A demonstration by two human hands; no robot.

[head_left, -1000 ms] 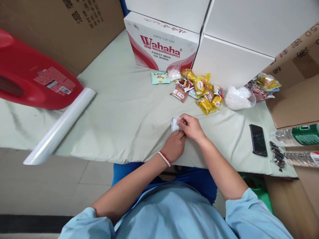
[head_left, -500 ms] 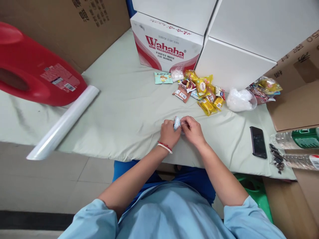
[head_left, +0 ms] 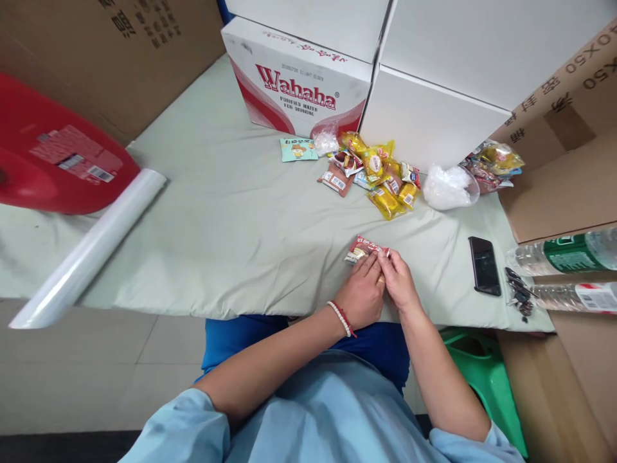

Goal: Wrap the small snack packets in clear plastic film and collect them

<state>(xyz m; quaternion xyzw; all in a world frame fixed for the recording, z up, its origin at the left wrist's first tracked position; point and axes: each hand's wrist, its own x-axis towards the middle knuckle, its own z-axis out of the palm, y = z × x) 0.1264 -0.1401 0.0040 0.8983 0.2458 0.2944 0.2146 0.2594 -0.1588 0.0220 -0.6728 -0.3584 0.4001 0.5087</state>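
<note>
A red and white snack packet (head_left: 362,247) lies face up near the front of the table, with its lower part hidden under my fingers. My left hand (head_left: 364,292), wearing a red and white bracelet, rests on it with fingers stretched out flat and side by side. Thumb on top, my right hand (head_left: 399,283) pinches the packet's right edge; its other fingers are mostly hidden. Farther back sits a pile of wrapped snacks in yellow (head_left: 385,202), brown (head_left: 336,179) and other wrappers. A mint-green packet (head_left: 299,150) lies at the pile's left.
A Wahaha carton (head_left: 299,87) and white boxes (head_left: 429,122) stand behind the snacks. At left are a red jug (head_left: 72,154) and a plastic film roll (head_left: 91,251). To the right lie a clear bag of white material (head_left: 448,186), a phone (head_left: 484,265) and bottles (head_left: 569,254).
The packet between my hands has been turned, now showing a red and white face instead of a bluish one. My left hand has shifted right and flattened over it. The camera view has shifted too.
</note>
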